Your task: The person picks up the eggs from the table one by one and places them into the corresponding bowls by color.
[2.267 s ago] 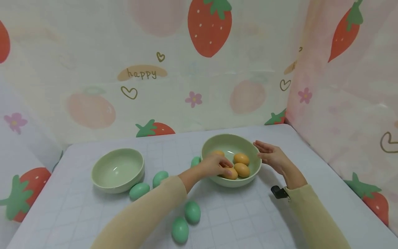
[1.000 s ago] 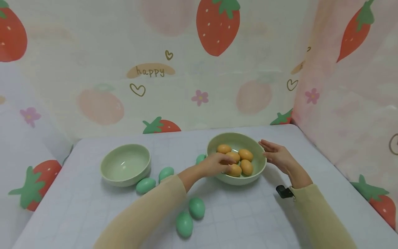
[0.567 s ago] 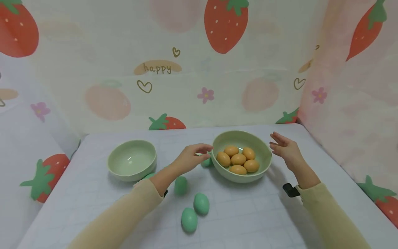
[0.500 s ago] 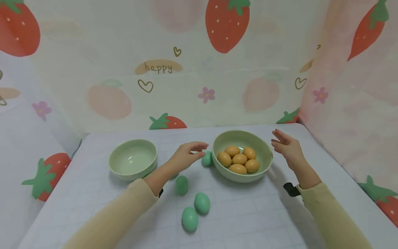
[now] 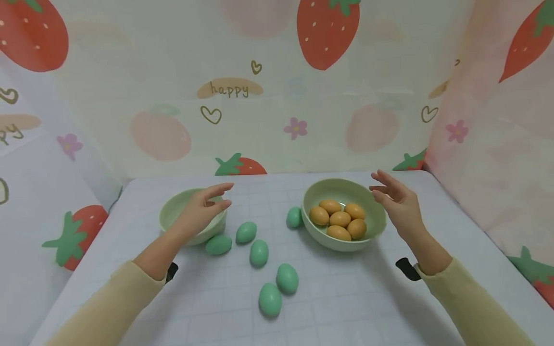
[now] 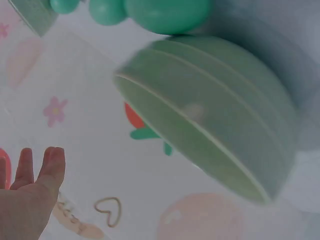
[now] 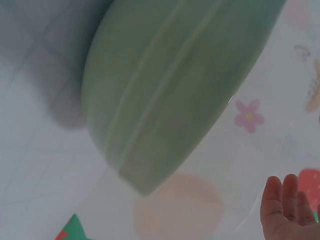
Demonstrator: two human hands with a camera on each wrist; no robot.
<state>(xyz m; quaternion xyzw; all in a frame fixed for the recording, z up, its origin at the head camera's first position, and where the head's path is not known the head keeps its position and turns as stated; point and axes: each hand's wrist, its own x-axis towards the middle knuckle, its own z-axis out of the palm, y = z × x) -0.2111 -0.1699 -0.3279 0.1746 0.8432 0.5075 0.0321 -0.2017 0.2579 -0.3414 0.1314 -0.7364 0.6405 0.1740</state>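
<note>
In the head view my left hand (image 5: pixel 195 214) hovers over the left green bowl (image 5: pixel 170 206), fingers loosely extended and holding nothing. It hides part of that bowl's inside. My right hand (image 5: pixel 401 209) is raised at the right edge of the other green bowl (image 5: pixel 342 244), fingers loose and nothing in them. Several orange-brown eggs (image 5: pixel 340 219) lie together in the right bowl. On the cloth between the bowls are several green eggs (image 5: pixel 259 253). The left wrist view shows the left bowl (image 6: pixel 215 100) apart from the fingers (image 6: pixel 52 167).
One green egg (image 5: pixel 295 217) sits against the right bowl's left side, and another (image 5: pixel 219 244) lies by the left bowl. A white checked cloth (image 5: pixel 337 307) covers the table. Strawberry-patterned sheets (image 5: pixel 268 62) enclose the back and sides.
My left hand has let go of an orange-brown egg in the right bowl and swung left over the other bowl. My right hand has lifted off the right bowl's rim. The head view has shifted.
</note>
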